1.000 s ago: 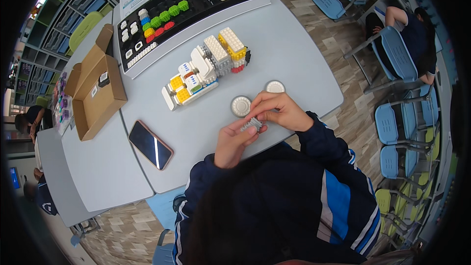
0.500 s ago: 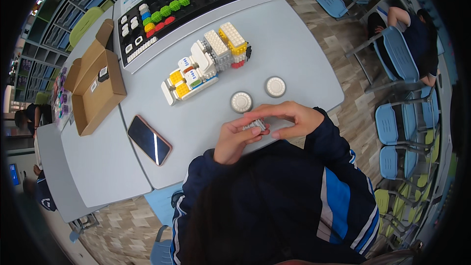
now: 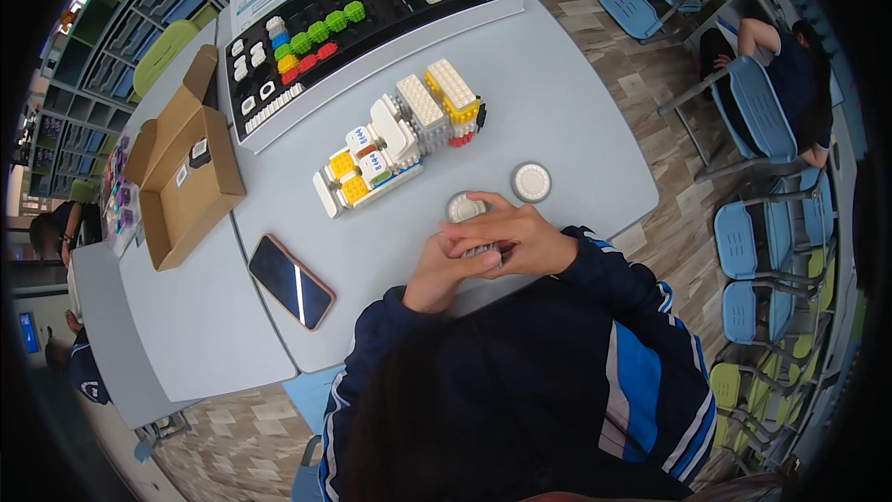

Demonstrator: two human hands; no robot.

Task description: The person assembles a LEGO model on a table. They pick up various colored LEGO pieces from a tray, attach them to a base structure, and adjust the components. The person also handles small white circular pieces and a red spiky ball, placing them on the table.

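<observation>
The left hand [image 3: 446, 270] and the right hand [image 3: 516, 237] meet over the near edge of the grey table [image 3: 576, 102], just in front of the person's chest. Between them is a small grey block piece [image 3: 485, 251]; the fingers of both hands are bent together around it, and most of the piece is hidden, so its shape I cannot tell. The right hand lies on top, with its fingertips [image 3: 457, 234] touching the left thumb.

Just behind the hands stands a round white wheel [image 3: 462, 206], partly covered by the right fingers. A second round wheel [image 3: 531, 181] lies just beside it, to the right. Farther back is a block model [image 3: 400, 135] in white, yellow and grey. At the left lies a dark phone [image 3: 291, 281], and beyond it an open cardboard box [image 3: 181, 177]. At the far edge rests a black parts tray [image 3: 372, 14] with coloured blocks.
</observation>
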